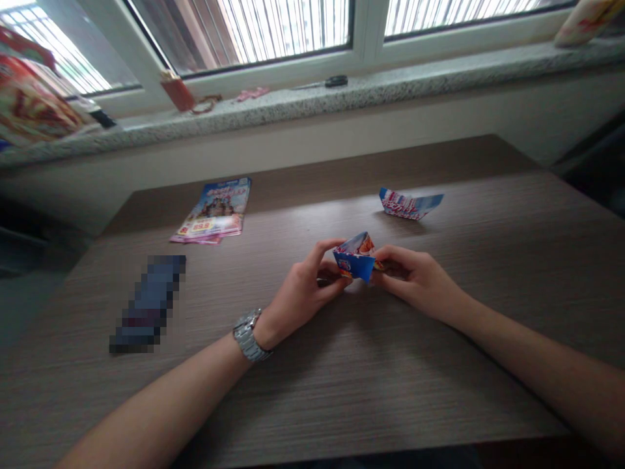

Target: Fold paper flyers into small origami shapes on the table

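Observation:
Between my two hands is a small folded paper (355,259), blue with colourful print, its top spread into a pocket. My left hand (308,290) pinches its left side, thumb low and index finger at the upper edge. On the right, my right hand (415,277) grips the other side; its fingertips are partly hidden behind the paper. A finished-looking folded paper boat (409,204), blue, white and red, stands on the table beyond my right hand.
A stack of printed flyers (215,210) lies at the back left of the wooden table (312,404). Nearer is a blurred-out dark phone-like object (149,303). Along the granite windowsill (273,107) are a red lighter-like item (176,91), a black-handled tool (336,81) and a food bag (34,98).

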`<control>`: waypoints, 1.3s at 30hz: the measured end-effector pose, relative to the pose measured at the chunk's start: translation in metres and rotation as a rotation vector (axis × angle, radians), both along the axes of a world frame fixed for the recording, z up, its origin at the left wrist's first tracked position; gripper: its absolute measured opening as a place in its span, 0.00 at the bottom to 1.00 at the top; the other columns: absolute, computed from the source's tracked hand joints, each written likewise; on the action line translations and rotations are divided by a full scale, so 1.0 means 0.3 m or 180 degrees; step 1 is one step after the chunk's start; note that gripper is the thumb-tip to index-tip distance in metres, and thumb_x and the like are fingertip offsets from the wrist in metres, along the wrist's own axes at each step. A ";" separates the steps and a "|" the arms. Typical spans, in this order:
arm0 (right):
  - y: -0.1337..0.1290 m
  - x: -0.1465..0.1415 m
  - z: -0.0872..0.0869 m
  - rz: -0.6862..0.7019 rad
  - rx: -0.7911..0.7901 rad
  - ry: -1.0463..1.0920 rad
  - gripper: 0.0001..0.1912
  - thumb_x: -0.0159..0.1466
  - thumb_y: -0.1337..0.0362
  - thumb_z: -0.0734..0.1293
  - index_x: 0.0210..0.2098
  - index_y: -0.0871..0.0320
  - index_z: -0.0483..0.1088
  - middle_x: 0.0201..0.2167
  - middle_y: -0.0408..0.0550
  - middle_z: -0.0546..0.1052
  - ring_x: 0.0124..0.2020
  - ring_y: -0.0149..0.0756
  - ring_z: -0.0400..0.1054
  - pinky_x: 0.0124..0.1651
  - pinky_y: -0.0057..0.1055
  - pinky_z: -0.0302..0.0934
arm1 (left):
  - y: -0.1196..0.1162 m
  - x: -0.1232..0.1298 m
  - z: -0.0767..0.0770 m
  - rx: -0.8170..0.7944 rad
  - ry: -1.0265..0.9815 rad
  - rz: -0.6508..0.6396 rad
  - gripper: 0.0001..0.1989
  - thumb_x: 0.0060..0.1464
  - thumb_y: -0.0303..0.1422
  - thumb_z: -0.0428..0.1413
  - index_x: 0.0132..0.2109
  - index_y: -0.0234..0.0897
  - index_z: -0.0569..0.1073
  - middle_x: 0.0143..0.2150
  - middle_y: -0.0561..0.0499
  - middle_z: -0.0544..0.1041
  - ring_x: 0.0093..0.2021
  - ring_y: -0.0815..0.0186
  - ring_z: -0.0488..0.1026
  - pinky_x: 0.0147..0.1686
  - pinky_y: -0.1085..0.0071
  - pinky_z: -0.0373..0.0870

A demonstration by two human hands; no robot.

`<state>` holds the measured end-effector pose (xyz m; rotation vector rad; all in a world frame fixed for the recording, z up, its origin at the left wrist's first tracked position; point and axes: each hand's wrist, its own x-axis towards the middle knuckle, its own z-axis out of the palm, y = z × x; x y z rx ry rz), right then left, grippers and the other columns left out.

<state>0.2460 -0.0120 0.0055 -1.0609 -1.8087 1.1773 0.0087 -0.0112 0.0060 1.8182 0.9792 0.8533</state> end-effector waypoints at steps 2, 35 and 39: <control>0.001 -0.002 -0.003 -0.0063 -0.0056 0.0096 0.10 0.65 0.56 0.71 0.40 0.56 0.74 0.36 0.46 0.81 0.37 0.37 0.76 0.41 0.31 0.71 | 0.000 0.003 0.000 -0.0071 -0.0087 0.0020 0.28 0.61 0.27 0.60 0.65 0.40 0.61 0.40 0.51 0.81 0.37 0.70 0.80 0.42 0.74 0.77; 0.007 -0.009 -0.009 -0.0148 -0.0654 0.0542 0.23 0.65 0.55 0.72 0.55 0.53 0.63 0.31 0.43 0.82 0.32 0.38 0.79 0.34 0.33 0.75 | 0.004 -0.001 0.006 -0.0419 -0.0383 0.0205 0.14 0.65 0.39 0.59 0.51 0.34 0.73 0.44 0.44 0.83 0.43 0.63 0.82 0.42 0.69 0.80; 0.014 -0.007 -0.008 -0.0210 -0.0621 0.0419 0.16 0.65 0.54 0.71 0.48 0.55 0.71 0.36 0.48 0.83 0.35 0.40 0.80 0.37 0.35 0.77 | 0.001 -0.002 0.009 -0.0442 -0.0384 0.0200 0.13 0.65 0.38 0.59 0.50 0.34 0.73 0.43 0.45 0.83 0.41 0.62 0.82 0.42 0.69 0.80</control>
